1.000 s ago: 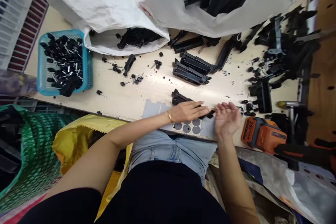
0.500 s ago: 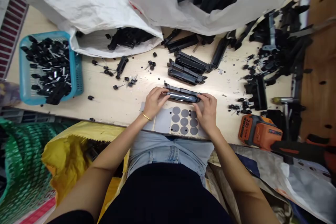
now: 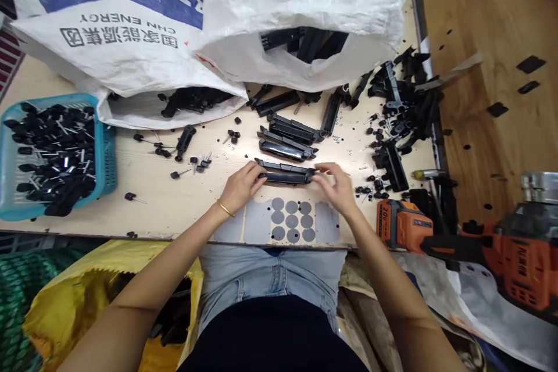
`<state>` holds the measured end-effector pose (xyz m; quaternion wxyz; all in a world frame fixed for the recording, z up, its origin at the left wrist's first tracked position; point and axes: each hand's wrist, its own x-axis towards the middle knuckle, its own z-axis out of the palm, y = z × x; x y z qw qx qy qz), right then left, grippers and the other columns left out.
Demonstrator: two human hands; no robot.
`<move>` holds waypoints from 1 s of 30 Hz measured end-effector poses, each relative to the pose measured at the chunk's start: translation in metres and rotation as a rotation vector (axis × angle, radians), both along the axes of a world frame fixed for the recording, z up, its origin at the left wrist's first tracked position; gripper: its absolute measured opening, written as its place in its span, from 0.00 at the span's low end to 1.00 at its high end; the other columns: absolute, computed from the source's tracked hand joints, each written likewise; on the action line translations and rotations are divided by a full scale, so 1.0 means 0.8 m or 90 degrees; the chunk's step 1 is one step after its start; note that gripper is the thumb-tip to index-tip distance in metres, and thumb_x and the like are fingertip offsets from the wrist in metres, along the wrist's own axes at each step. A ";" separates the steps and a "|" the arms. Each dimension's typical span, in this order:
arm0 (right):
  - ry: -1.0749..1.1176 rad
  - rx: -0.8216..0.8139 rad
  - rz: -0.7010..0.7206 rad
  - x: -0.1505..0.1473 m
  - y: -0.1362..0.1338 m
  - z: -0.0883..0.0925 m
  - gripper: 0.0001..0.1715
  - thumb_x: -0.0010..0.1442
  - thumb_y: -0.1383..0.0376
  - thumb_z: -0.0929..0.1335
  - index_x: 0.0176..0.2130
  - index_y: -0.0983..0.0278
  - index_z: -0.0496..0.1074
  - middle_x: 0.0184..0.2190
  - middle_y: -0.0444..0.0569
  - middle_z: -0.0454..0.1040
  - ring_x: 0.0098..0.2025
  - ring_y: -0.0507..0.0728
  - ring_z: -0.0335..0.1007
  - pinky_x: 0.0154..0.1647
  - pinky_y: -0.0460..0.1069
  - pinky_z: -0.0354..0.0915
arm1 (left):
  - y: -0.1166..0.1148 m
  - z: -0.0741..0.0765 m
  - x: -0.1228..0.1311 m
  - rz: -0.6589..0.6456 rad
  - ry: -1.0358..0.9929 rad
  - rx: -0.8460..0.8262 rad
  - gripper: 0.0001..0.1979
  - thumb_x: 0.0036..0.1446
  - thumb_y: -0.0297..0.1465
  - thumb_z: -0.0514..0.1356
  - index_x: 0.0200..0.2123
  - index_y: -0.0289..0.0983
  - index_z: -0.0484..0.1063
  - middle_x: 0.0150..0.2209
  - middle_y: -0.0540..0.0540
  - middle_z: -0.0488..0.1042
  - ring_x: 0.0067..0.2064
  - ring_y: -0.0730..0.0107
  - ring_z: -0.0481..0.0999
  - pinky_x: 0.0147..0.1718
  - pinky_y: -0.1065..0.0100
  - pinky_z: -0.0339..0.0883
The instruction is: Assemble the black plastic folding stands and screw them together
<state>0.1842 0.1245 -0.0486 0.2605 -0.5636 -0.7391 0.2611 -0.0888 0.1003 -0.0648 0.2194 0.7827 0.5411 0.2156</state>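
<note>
One end pinched, the other in doubt: a black housing (image 3: 285,178) sits between two bare hands

Nearest us, at the front edge of the worktop (image 3: 165,197), lie nine grey discs (image 3: 292,221) in a neat block, grey sheet on either side. A drooping wrist could brush them out of line. Over on the right, the orange-and-black power drill (image 3: 462,249) reaches out past that edge, and the right forearm is near it; one wide swing of the elbow could knock it.

Just beyond the discs, here's the main action! The housing lies crosswise, and the left hand (image 3: 242,185) has its left end pinched between thumb and fingers. The right hand (image 3: 337,190) is at the far end, fingers curled and blurred; whether they grip or merely touch, I can't tell. There's the danger: if only the left end is truly held, a push on the right could twist the piece or slip it free.

Close behind, two similar housings (image 3: 283,150) lie almost parallel, and a forward slide could bump the nearer one. Off to the left, loose knobbed screws (image 3: 203,164) are scattered about, easily swept aside by a sleeveless forearm. Beyond them all stand bulky white sacks (image 3: 305,0), crowding the reach.
</note>
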 end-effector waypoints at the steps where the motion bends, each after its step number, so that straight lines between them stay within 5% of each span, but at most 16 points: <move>1: 0.008 0.006 -0.055 0.006 0.020 0.007 0.17 0.64 0.54 0.61 0.43 0.62 0.69 0.41 0.52 0.73 0.42 0.57 0.70 0.43 0.53 0.67 | 0.000 -0.002 0.002 0.008 -0.004 0.007 0.09 0.64 0.33 0.51 0.42 0.37 0.69 0.40 0.45 0.70 0.36 0.71 0.72 0.33 0.72 0.66; 5: -0.084 0.023 -0.279 0.009 0.133 0.016 0.22 0.59 0.52 0.65 0.43 0.68 0.69 0.38 0.56 0.73 0.41 0.60 0.68 0.45 0.57 0.62 | 0.003 -0.001 0.013 0.046 -0.039 0.024 0.09 0.65 0.32 0.51 0.44 0.36 0.69 0.41 0.45 0.71 0.38 0.71 0.73 0.39 0.70 0.68; 8: -0.205 -0.072 -0.373 -0.009 0.206 0.010 0.33 0.52 0.55 0.69 0.49 0.77 0.67 0.48 0.71 0.67 0.50 0.69 0.63 0.46 0.60 0.58 | 0.010 0.008 0.009 0.035 -0.089 0.017 0.13 0.64 0.35 0.54 0.48 0.36 0.66 0.43 0.44 0.71 0.40 0.71 0.73 0.41 0.69 0.69; 10: -0.244 -0.115 -0.392 -0.010 0.227 0.010 0.34 0.51 0.59 0.70 0.50 0.81 0.67 0.50 0.79 0.64 0.51 0.72 0.63 0.44 0.61 0.56 | 0.019 0.013 -0.009 0.072 -0.108 0.040 0.16 0.63 0.36 0.55 0.52 0.36 0.64 0.45 0.44 0.71 0.40 0.71 0.73 0.42 0.69 0.69; 12: -0.264 -0.123 -0.417 0.008 0.222 0.015 0.31 0.50 0.62 0.70 0.49 0.81 0.67 0.45 0.79 0.67 0.48 0.72 0.65 0.41 0.61 0.56 | 0.033 0.016 -0.042 0.194 -0.083 0.088 0.15 0.63 0.33 0.54 0.51 0.35 0.64 0.45 0.42 0.71 0.40 0.68 0.72 0.44 0.66 0.68; 16: -0.217 -0.032 -0.435 0.062 0.130 0.029 0.31 0.45 0.59 0.74 0.47 0.66 0.67 0.36 0.64 0.71 0.36 0.64 0.68 0.38 0.59 0.59 | 0.064 0.010 -0.129 0.491 0.094 0.088 0.16 0.55 0.29 0.59 0.48 0.33 0.67 0.46 0.35 0.71 0.48 0.51 0.69 0.50 0.51 0.62; 18: -0.120 -0.003 -0.345 0.069 0.054 0.032 0.37 0.40 0.53 0.77 0.46 0.62 0.65 0.35 0.58 0.71 0.32 0.61 0.67 0.33 0.56 0.62 | 0.075 0.007 -0.162 0.519 0.168 0.009 0.14 0.52 0.28 0.60 0.43 0.32 0.70 0.44 0.33 0.72 0.50 0.44 0.68 0.50 0.46 0.60; 21: -0.068 -0.079 -0.058 0.036 -0.057 0.030 0.36 0.50 0.49 0.71 0.52 0.61 0.62 0.37 0.54 0.70 0.36 0.60 0.69 0.35 0.54 0.67 | 0.066 0.014 -0.174 0.471 0.198 -0.016 0.09 0.53 0.27 0.58 0.39 0.33 0.71 0.40 0.37 0.72 0.47 0.47 0.69 0.49 0.49 0.61; 23: -0.119 -0.096 0.058 0.000 -0.108 0.021 0.29 0.58 0.53 0.67 0.55 0.62 0.61 0.40 0.54 0.69 0.41 0.61 0.68 0.40 0.55 0.68 | 0.039 0.025 -0.153 0.423 0.170 0.030 0.10 0.54 0.29 0.58 0.41 0.35 0.71 0.39 0.40 0.72 0.45 0.53 0.70 0.47 0.54 0.62; 26: -0.221 -0.087 0.022 -0.045 -0.149 0.001 0.23 0.63 0.61 0.61 0.57 0.65 0.61 0.41 0.57 0.67 0.43 0.62 0.66 0.40 0.55 0.68 | -0.026 0.035 -0.086 0.234 0.086 0.000 0.14 0.56 0.33 0.59 0.46 0.38 0.71 0.34 0.46 0.71 0.39 0.61 0.70 0.41 0.62 0.64; 28: -0.281 -0.104 -0.013 -0.061 -0.158 -0.009 0.23 0.63 0.64 0.60 0.56 0.66 0.62 0.40 0.58 0.66 0.42 0.64 0.66 0.38 0.56 0.68 | -0.072 0.027 -0.031 0.109 0.032 -0.051 0.16 0.59 0.35 0.57 0.50 0.37 0.70 0.32 0.47 0.70 0.35 0.64 0.69 0.36 0.65 0.64; 30: -0.303 -0.126 -0.017 -0.069 -0.155 -0.013 0.25 0.61 0.63 0.62 0.56 0.68 0.63 0.40 0.59 0.65 0.43 0.65 0.65 0.38 0.58 0.68 | -0.104 0.008 0.017 0.095 0.018 -0.056 0.16 0.62 0.35 0.55 0.51 0.35 0.71 0.32 0.46 0.70 0.35 0.65 0.69 0.37 0.64 0.63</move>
